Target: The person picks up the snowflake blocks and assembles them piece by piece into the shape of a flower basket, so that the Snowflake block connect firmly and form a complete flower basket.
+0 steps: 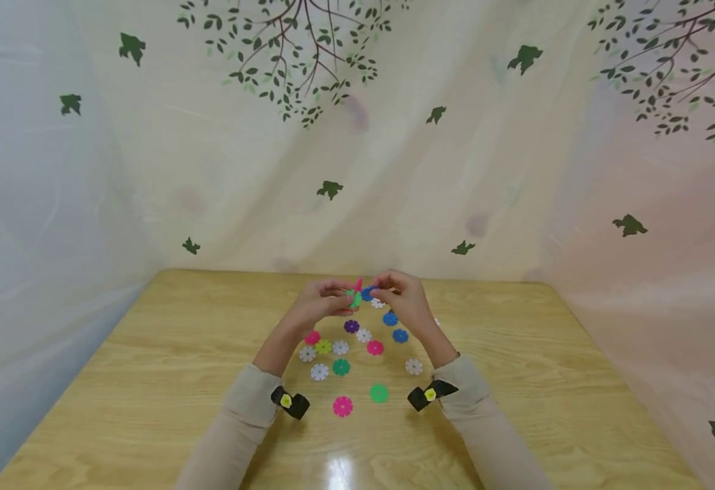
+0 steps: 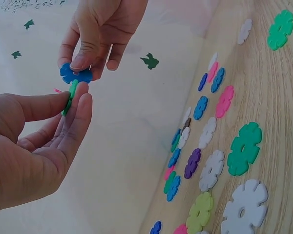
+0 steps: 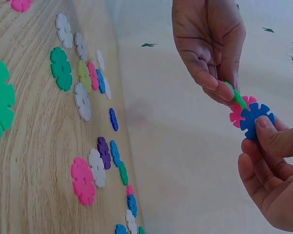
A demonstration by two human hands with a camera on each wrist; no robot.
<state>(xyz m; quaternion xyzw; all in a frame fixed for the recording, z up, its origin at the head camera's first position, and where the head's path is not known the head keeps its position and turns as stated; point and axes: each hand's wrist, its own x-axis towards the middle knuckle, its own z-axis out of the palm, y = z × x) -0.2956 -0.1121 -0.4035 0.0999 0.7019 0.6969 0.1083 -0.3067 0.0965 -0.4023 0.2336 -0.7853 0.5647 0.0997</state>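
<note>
A pale wooden table [image 1: 149, 381] runs back to a hanging cloth [image 1: 394, 218], which rises behind it and on both sides, printed with leafy branches [image 1: 305, 51] and dark green birds [image 1: 329, 190].

Above the far part of the table, between the two hands, are three notched discs. They are round, so none has a long axis of its own; the green disc [image 2: 69, 97] is at the left and the blue disc [image 3: 252, 126] at the right. The green one is seen nearly edge-on from both wrists. A pink disc [image 3: 237, 113] sticks up just behind them. Whether green and blue are slotted together or only touching, I cannot tell.

The left hand [image 1: 323, 301] pinches the green disc, thumb and fingertips almost together. The right hand [image 1: 408, 299] pinches the blue one, thumb on its face, other fingers loosely bent.

Loose discs [image 1: 341, 367] in several colours lie flat on the table, mostly between the forearms, a pink and a green one nearest.
</note>
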